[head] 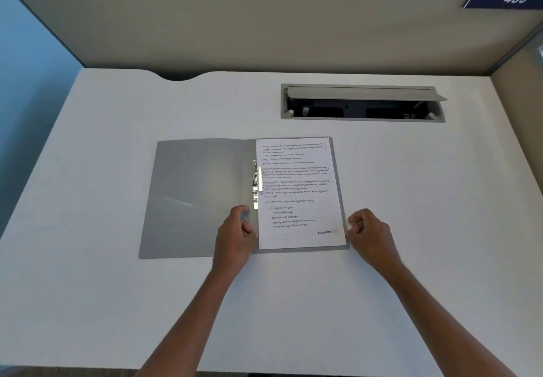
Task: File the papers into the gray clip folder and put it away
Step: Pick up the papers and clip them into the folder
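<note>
The gray clip folder [199, 197] lies open and flat on the white worktop [117, 303], near the middle, with its empty left cover spread out and the papers [299, 194] stacked on its right half. The metal clip [256, 181] stands along the spine at the papers' left edge; whether it is pressed down on the sheets cannot be told. The left hand [235, 237] rests at the lower spine, fingers loosely curled, thumb touching the folder beside the paper edge; it grips nothing firmly. The right hand [371, 234] sits at the lower right corner, fingers curled, fingertips against the folder edge; whether it pinches the cover cannot be told. The papers look light, limp and prone to sliding, so they should be squared by their edges. The folder appears thin, flexible and smooth; it is best taken by the spine or by both covers once shut. The recessed cable tray [363, 103] at the rear stands with its lid raised and holds sockets, no papers.
</note>
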`<control>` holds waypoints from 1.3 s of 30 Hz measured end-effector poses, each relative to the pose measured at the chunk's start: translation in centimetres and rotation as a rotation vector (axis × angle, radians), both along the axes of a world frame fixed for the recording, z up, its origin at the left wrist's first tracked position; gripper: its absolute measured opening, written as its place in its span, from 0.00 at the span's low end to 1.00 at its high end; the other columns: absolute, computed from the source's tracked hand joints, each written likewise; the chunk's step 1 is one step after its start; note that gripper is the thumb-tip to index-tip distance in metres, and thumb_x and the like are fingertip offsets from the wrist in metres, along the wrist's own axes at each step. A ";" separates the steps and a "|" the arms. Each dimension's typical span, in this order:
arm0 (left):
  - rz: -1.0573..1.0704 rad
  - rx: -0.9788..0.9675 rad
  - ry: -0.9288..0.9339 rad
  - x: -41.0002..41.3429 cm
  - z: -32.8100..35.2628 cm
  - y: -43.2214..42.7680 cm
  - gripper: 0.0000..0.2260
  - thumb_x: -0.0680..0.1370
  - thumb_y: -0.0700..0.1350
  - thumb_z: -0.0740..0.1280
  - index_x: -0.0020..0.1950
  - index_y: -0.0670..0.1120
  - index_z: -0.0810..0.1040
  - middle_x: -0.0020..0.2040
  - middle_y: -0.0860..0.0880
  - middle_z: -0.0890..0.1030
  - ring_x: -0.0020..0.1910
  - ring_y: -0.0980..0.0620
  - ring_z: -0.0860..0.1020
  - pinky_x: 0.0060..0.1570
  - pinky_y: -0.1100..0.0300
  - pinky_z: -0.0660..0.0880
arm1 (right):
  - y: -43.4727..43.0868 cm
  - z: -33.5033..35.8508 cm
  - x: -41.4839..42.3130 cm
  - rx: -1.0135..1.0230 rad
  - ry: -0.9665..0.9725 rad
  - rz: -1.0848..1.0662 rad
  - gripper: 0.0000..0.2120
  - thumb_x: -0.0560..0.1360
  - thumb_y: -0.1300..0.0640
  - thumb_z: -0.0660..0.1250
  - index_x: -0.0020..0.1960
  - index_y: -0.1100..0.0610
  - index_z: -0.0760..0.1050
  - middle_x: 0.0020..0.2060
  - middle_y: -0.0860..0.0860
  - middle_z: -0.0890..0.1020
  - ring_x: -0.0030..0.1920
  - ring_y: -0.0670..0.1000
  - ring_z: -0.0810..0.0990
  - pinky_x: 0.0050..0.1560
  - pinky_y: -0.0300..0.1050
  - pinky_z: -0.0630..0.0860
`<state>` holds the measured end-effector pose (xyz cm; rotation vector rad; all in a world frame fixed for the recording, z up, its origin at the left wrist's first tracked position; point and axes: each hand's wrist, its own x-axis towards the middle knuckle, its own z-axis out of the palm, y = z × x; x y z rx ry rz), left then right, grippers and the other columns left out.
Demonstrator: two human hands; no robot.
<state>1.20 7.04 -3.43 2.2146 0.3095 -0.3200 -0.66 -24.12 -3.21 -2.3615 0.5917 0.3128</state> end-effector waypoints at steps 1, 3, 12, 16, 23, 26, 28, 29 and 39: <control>-0.001 0.002 0.000 -0.1 0.0 0.0 0.24 0.77 0.35 0.74 0.71 0.49 0.75 0.41 0.50 0.82 0.40 0.52 0.80 0.42 0.63 0.77 | -0.1 0.0 -0.1 0.005 0.001 -0.002 0.10 0.77 0.65 0.62 0.51 0.53 0.77 0.37 0.49 0.83 0.43 0.55 0.81 0.45 0.52 0.79; -0.005 0.005 0.006 -0.4 -0.2 0.1 0.25 0.77 0.35 0.74 0.72 0.49 0.74 0.41 0.51 0.82 0.40 0.52 0.80 0.43 0.62 0.78 | -0.1 -0.1 -0.4 0.008 0.004 -0.005 0.10 0.77 0.65 0.62 0.50 0.53 0.77 0.37 0.49 0.84 0.43 0.55 0.81 0.44 0.52 0.80; -0.002 0.005 0.005 -0.9 -0.4 0.0 0.25 0.78 0.36 0.74 0.72 0.49 0.74 0.42 0.50 0.82 0.41 0.51 0.80 0.41 0.66 0.76 | 0.5 0.1 -0.7 -0.018 0.016 -0.006 0.11 0.77 0.65 0.60 0.50 0.52 0.77 0.41 0.48 0.84 0.44 0.55 0.82 0.46 0.52 0.80; -0.004 0.006 0.013 -1.0 -0.4 0.1 0.25 0.78 0.36 0.74 0.73 0.49 0.74 0.42 0.50 0.82 0.41 0.51 0.81 0.45 0.60 0.80 | 0.4 0.3 -0.7 -0.005 0.044 -0.016 0.11 0.77 0.65 0.60 0.51 0.52 0.78 0.41 0.49 0.84 0.43 0.55 0.82 0.46 0.52 0.81; 0.008 -0.001 0.020 -1.3 -0.5 0.2 0.25 0.78 0.36 0.75 0.72 0.50 0.74 0.43 0.50 0.82 0.42 0.51 0.81 0.46 0.61 0.80 | 0.6 0.2 -0.9 -0.014 0.030 -0.023 0.11 0.77 0.65 0.60 0.51 0.53 0.78 0.40 0.48 0.84 0.43 0.55 0.82 0.45 0.51 0.80; 0.002 -0.004 0.020 -1.3 -0.6 0.3 0.25 0.78 0.36 0.75 0.72 0.50 0.74 0.43 0.50 0.81 0.42 0.51 0.80 0.46 0.59 0.80 | 0.6 0.2 -0.8 -0.019 0.036 -0.015 0.11 0.77 0.65 0.60 0.51 0.53 0.78 0.41 0.49 0.84 0.44 0.56 0.82 0.46 0.52 0.80; -0.006 -0.002 0.019 -1.2 -0.6 0.4 0.24 0.78 0.36 0.73 0.73 0.49 0.74 0.43 0.50 0.81 0.42 0.51 0.80 0.47 0.58 0.80 | 0.7 0.4 -0.5 -0.038 0.025 -0.010 0.11 0.78 0.65 0.59 0.51 0.53 0.78 0.41 0.48 0.83 0.44 0.56 0.81 0.43 0.50 0.78; -0.007 0.001 0.015 -1.1 -0.6 0.4 0.23 0.79 0.36 0.73 0.73 0.49 0.74 0.43 0.50 0.81 0.42 0.52 0.80 0.46 0.60 0.80 | 0.8 0.5 -0.2 -0.049 0.003 -0.007 0.11 0.79 0.64 0.60 0.51 0.53 0.78 0.42 0.47 0.83 0.44 0.55 0.81 0.43 0.49 0.75; 0.033 0.049 -0.016 2.4 -0.1 1.4 0.25 0.80 0.38 0.73 0.76 0.50 0.74 0.48 0.49 0.83 0.49 0.49 0.82 0.59 0.52 0.83 | 8.3 3.1 8.1 0.076 -0.183 0.213 0.09 0.80 0.59 0.70 0.60 0.53 0.81 0.48 0.48 0.85 0.46 0.48 0.82 0.46 0.43 0.75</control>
